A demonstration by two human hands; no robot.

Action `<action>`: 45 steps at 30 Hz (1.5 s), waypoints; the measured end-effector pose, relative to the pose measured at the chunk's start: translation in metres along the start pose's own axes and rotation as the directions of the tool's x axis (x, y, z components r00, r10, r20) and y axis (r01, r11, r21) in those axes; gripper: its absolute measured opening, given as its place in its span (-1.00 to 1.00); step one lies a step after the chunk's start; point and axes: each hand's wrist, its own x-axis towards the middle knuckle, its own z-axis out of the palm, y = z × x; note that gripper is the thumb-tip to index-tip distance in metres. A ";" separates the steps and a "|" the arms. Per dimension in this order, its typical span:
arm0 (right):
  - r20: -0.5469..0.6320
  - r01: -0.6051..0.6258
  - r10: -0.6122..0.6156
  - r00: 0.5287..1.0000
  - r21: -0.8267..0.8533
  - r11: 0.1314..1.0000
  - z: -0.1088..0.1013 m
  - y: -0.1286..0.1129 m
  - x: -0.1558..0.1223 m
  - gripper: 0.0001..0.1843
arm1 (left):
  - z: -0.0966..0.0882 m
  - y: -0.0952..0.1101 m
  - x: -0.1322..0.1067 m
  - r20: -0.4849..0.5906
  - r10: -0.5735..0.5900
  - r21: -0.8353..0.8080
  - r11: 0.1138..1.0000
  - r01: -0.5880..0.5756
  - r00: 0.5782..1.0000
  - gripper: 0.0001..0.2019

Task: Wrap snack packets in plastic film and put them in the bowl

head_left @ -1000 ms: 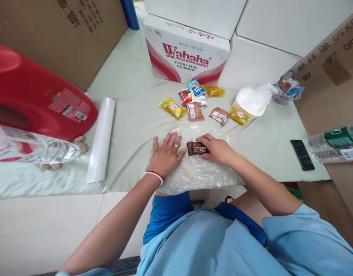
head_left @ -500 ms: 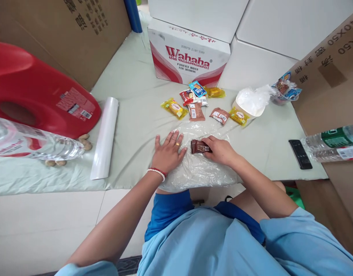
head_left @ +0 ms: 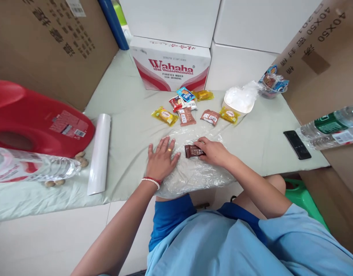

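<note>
My left hand point(head_left: 161, 161) lies flat with spread fingers on the left part of a clear plastic sheet point(head_left: 190, 178) at the table's front edge. On the same sheet, my right hand point(head_left: 212, 151) grips the right end of a small dark brown wrapped snack point(head_left: 191, 151). Beyond the sheet are several other wrapped snacks: a yellow one point(head_left: 165, 116), a brown one point(head_left: 186, 116), a second brown one point(head_left: 210, 117), a blue one point(head_left: 185, 94) on top of a red-and-white one point(head_left: 176, 103), and another yellow one point(head_left: 230, 114) against a white bowl.
The white bowl point(head_left: 245, 108) holds crumpled clear plastic. Left stand a white roll point(head_left: 98, 153), a red jug point(head_left: 35, 119) and a water bottle point(head_left: 35, 166). A phone point(head_left: 297, 145) and bottles point(head_left: 332, 124) lie right. Behind is a Wahaha carton point(head_left: 172, 69).
The camera view has shifted, so the table things appear lower and mostly further left. Both hands keep their places on the sheet, the right one still on the brown snack.
</note>
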 end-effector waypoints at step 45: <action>-0.233 -0.167 0.169 0.958 0.031 0.985 -0.037 0.072 0.029 -0.61 | -0.093 0.016 0.013 -0.785 -0.206 -0.193 0.978 0.084 0.584 -0.83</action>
